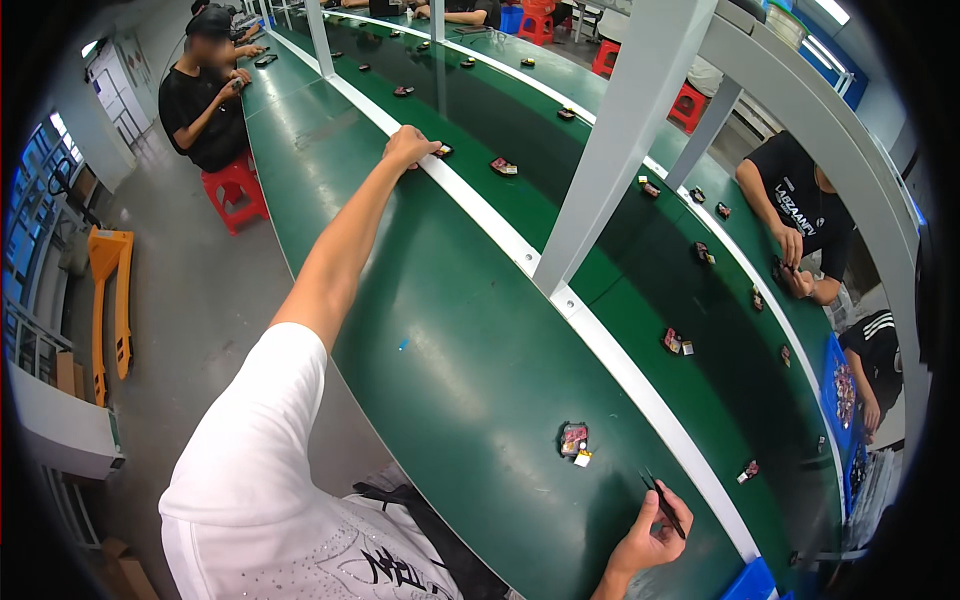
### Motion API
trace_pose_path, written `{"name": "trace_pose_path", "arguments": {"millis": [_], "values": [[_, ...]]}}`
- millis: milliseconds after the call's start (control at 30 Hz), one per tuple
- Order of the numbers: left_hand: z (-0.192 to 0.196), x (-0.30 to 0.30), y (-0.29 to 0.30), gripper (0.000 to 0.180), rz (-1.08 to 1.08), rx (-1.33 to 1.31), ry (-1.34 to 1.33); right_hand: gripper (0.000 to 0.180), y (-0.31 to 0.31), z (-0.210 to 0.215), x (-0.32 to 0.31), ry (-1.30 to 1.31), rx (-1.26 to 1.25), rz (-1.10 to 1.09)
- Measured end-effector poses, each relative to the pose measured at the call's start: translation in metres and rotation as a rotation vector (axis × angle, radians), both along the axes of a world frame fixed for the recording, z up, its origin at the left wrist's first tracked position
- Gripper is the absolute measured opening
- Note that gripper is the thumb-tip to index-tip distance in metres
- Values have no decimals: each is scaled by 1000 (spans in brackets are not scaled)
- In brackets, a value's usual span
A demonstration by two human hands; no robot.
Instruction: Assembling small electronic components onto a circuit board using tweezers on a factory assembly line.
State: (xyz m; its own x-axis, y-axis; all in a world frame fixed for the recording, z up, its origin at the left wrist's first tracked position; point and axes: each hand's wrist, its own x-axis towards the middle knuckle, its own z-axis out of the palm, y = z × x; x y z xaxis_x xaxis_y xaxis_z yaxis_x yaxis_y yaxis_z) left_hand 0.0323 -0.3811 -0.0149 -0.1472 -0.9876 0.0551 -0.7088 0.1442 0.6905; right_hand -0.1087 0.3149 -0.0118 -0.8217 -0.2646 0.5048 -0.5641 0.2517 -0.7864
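Left hand [408, 147] far out, grip closing on one small part [443, 151]; right hand [650, 540] near, pinching one pair of tweezers [663, 503]; one part [574, 440] lies on the counter [470, 350].

Long green tabletop [470, 330] with a white divider rail [500, 235] down the middle, grey posts [620, 130] on it. Red stools [235, 190] far left, orange pallet jack [108, 300] on the floor, blue bin [842, 390] right.

I see a long green workbench [470, 360] with a white centre rail [610, 360]; small dark circuit parts [573, 440] and a tiny blue scrap [403, 344] lie on it.
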Motion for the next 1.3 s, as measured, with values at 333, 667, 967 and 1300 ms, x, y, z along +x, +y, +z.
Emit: {"name": "trace_pose_path", "arguments": {"millis": [333, 667, 967, 1300], "values": [[8, 17, -11, 30, -27, 94, -2, 12, -8, 8, 5, -49, 24, 21], [60, 34, 269, 11, -777, 374, 328, 15, -5, 16, 5, -163, -72, 124], [65, -43, 469, 12, -1194, 462, 557, 18, 11, 31, 4, -594, -448, 371], [38, -56, 499, 15, -1257, 301, 616, 19, 12, 28, 8, -457, -355, 304]]}}
